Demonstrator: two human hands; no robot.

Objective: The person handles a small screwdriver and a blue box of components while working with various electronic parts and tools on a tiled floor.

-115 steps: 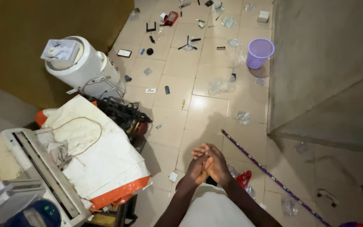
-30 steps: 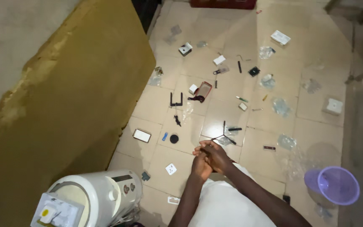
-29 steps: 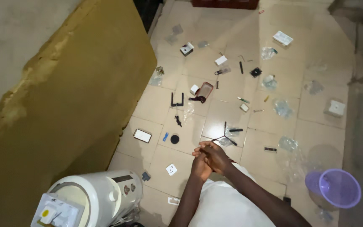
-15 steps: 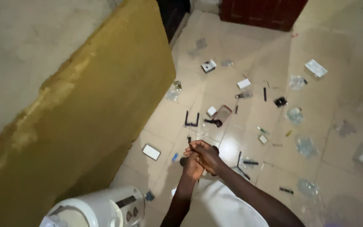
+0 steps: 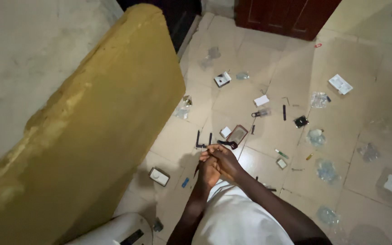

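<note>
My left hand [image 5: 208,171] and my right hand [image 5: 223,159] are clasped together in front of my white shirt [image 5: 237,218], fingers closed around each other. I see nothing held between them. They hover above a tiled floor [image 5: 268,63] strewn with small parts. Nearest below them lie a black U-shaped bracket [image 5: 203,140] and a dark rectangular frame [image 5: 237,134]. A small white rectangular device [image 5: 159,176] lies on the floor to the left of my hands.
A big yellow foam slab [image 5: 91,136] leans on the left wall. A dark red door [image 5: 286,16] stands at the top. A white round appliance [image 5: 114,232] sits bottom left. Clear plastic bags [image 5: 318,99], a white box [image 5: 340,84] and a black square part [image 5: 301,121] lie scattered to the right.
The view has swung up and towards the door; the white appliance and purple bucket have slid out of view. My hands have stayed clasped throughout.
</note>
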